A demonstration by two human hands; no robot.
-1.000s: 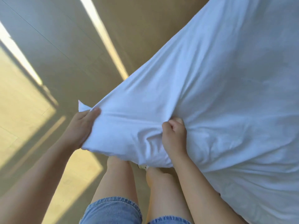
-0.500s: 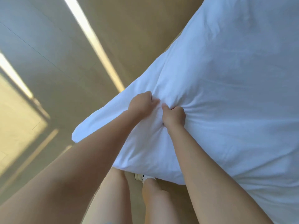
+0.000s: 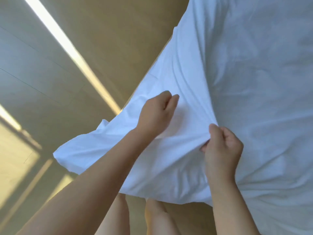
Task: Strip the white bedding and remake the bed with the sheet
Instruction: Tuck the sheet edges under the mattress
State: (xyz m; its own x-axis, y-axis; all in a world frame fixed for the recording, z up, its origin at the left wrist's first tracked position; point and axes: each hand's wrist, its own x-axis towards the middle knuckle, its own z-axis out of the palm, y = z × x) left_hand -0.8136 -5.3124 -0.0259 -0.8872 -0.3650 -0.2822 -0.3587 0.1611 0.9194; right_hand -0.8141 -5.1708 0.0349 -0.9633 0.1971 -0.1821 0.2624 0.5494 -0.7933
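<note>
A white sheet covers the bed and fills the right side of the view. Its loose corner hangs over the floor at lower left. My right hand pinches a bunched fold of the sheet near the bed's edge, and creases run out from the grip. My left hand is over the sheet to the left of and above the right one. It is blurred, with fingers curled and thumb forward. Whether it holds any cloth is not visible.
A pale floor with bright strips of sunlight lies to the left of the bed. A tan surface runs along the sheet's upper left edge. My bare legs stand below the hanging sheet edge.
My hands, side by side gripping the sheet half a second ago, have parted. The left moved up and left, and the right pulled the fold down and right. The sheet corner hangs lower.
</note>
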